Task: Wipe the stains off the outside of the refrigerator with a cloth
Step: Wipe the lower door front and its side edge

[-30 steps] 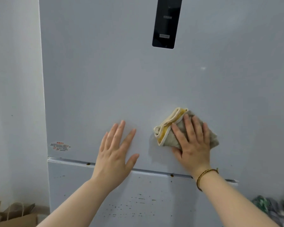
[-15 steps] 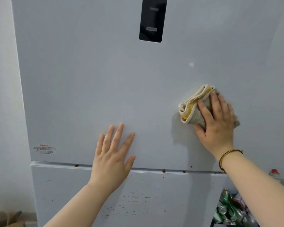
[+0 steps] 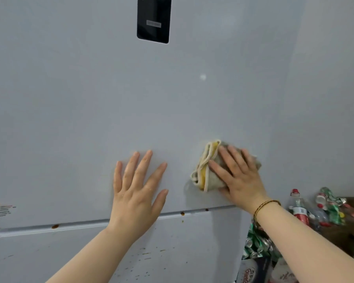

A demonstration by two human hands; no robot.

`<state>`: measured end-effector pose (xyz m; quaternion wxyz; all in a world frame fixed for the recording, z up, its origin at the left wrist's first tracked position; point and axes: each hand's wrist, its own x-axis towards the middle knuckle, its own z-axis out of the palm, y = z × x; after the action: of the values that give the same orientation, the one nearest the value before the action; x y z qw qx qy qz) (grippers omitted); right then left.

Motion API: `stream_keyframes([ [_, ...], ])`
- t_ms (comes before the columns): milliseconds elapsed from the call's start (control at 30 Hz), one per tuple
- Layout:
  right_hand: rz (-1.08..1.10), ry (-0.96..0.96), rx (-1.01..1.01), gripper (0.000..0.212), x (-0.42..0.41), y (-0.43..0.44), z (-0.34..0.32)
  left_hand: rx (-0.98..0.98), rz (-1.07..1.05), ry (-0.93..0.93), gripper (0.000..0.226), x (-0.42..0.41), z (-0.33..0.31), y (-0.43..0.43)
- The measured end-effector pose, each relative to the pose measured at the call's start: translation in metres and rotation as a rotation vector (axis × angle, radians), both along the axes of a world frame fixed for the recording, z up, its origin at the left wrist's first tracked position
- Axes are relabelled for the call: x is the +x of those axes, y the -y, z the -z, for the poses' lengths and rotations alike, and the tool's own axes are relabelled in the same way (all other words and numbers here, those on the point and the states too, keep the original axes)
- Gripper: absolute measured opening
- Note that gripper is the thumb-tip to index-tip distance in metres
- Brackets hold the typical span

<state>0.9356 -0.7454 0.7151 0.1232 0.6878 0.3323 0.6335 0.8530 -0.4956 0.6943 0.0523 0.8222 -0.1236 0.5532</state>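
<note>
Fridge door: right hand flat, pressing bunched cloth, left hand splayed alongside; brown seam stains lie just below the cloth.

Left hand, right hand flat.

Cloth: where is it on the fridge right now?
In the head view the cloth lies under the right hand on the upper door, low and right of centre, just above the door seam and right of the left hand.
</note>
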Motion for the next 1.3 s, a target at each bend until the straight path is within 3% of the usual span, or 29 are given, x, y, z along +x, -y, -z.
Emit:
stream_keyframes([
  [100,0.027,-0.07,0.316,0.063,0.002,0.008,-0.032,0.014,-0.001,0.02,0.046,0.005,-0.004,0.012],
  [267,-0.037,-0.111,0.555,0.055,0.011,-0.003,-0.02,0.034,0.084,0.065,0.039,0.013,-0.019,0.036],
  [367,-0.071,-0.123,0.404,0.06,0.015,0.01,0.025,0.016,0.068,0.075,0.04,0.02,-0.025,0.054],
  [467,-0.139,-0.091,0.113,0.036,0.02,0.044,0.064,0.108,0.037,0.101,0.039,0.029,-0.033,0.082],
  [533,-0.24,-0.122,0.11,0.031,0.025,0.066,0.066,0.103,0.038,0.132,0.038,0.036,-0.045,0.103],
  [700,-0.679,-0.319,0.38,0.033,0.037,0.101,0.017,-0.049,-0.023,0.198,0.04,0.046,-0.082,0.146],
  [833,-1.051,-0.639,0.753,0.058,0.045,0.116,-0.039,-0.107,-0.104,0.213,0.046,0.056,-0.114,0.167],
  [933,-1.248,-0.936,1.017,0.044,0.061,0.115,-0.081,-0.128,-0.193,0.229,0.047,0.065,-0.151,0.172],
  [1033,-1.424,-1.031,1.195,0.02,0.082,0.112,-0.128,-0.254,-0.148,0.217,0.059,0.069,-0.182,0.182],
  [1133,-1.559,-1.055,1.178,0.022,0.094,0.102,-0.156,-0.255,-0.186,0.218,0.073,0.072,-0.18,0.185],
  [1233,-1.589,-0.948,1.072,0.028,0.101,0.096,-0.186,-0.277,-0.257,0.229,0.086,0.073,-0.184,0.19],
  [1300,-1.617,-0.886,1.002,0.029,0.103,0.095,-0.21,-0.356,-0.249,0.235,0.083,0.071,-0.198,0.201],
])
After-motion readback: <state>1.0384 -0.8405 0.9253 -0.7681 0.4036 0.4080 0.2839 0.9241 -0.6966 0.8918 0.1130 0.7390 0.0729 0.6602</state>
